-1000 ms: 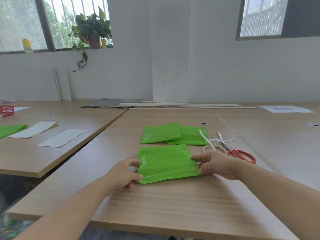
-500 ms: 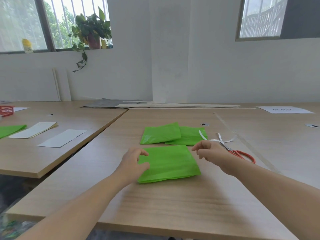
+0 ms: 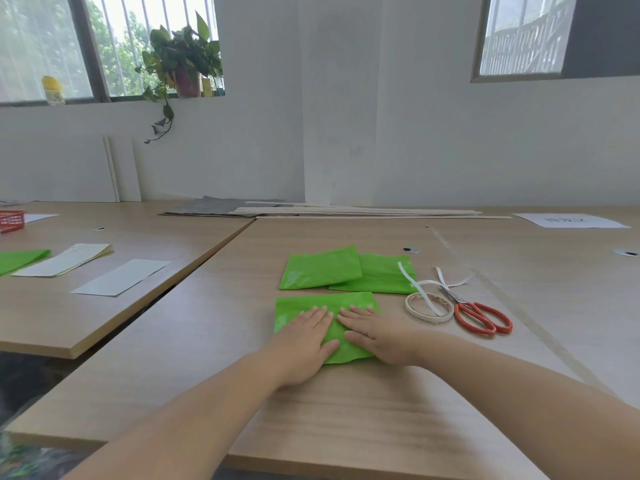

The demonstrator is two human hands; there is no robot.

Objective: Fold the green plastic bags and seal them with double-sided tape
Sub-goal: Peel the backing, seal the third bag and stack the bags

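A folded green plastic bag [image 3: 304,303] lies flat on the wooden table [image 3: 346,427] in front of me. My left hand [image 3: 304,341] and my right hand [image 3: 377,336] press on it side by side, palms down with straight fingers, covering most of its near half. Two more folded green bags lie just behind it, one [image 3: 320,268] overlapping the other [image 3: 384,273]. To the right sit a roll of double-sided tape [image 3: 429,307] and red-handled scissors [image 3: 479,315], with loose white tape strips [image 3: 415,284] beside them.
A second table at the left carries white paper sheets [image 3: 121,277], another green bag [image 3: 20,259] and a red basket [image 3: 10,220]. Long white slats [image 3: 363,211] lie along the back wall. A printed sheet [image 3: 571,220] sits at the far right.
Both hands let go of the bag's left and right edges, moved inward and now lie flat on top of it, side by side.
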